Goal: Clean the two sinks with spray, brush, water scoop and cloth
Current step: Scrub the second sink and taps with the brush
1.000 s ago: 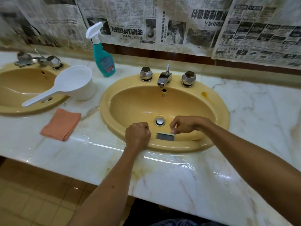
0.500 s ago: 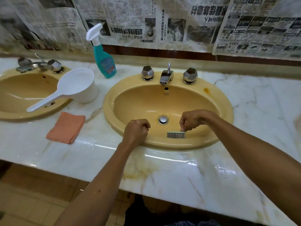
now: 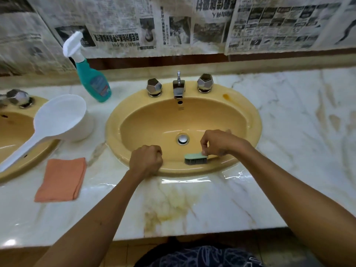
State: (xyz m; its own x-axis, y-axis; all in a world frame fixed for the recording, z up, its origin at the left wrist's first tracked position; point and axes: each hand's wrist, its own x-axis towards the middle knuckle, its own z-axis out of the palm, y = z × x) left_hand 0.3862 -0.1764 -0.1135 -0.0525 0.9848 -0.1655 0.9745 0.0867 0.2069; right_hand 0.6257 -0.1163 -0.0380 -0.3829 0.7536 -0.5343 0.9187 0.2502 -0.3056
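Head view: right hand (image 3: 221, 143) pinches the green scrub brush (image 3: 195, 158), bristles seemingly touching the yellow sink (image 3: 250, 116); left hand (image 3: 146, 160) fisted on its rim.

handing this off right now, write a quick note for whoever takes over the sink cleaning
Right hand: shut on the green brush, bristles on the near inner wall of the right sink.
Left hand: fisted, empty, resting on that sink's near rim.
Spray bottle stands behind; water scoop and orange cloth sit between the sinks.
Done: can't tell. Underway: scrubbing.
Left: rinse, wipe; left sink looks untouched.
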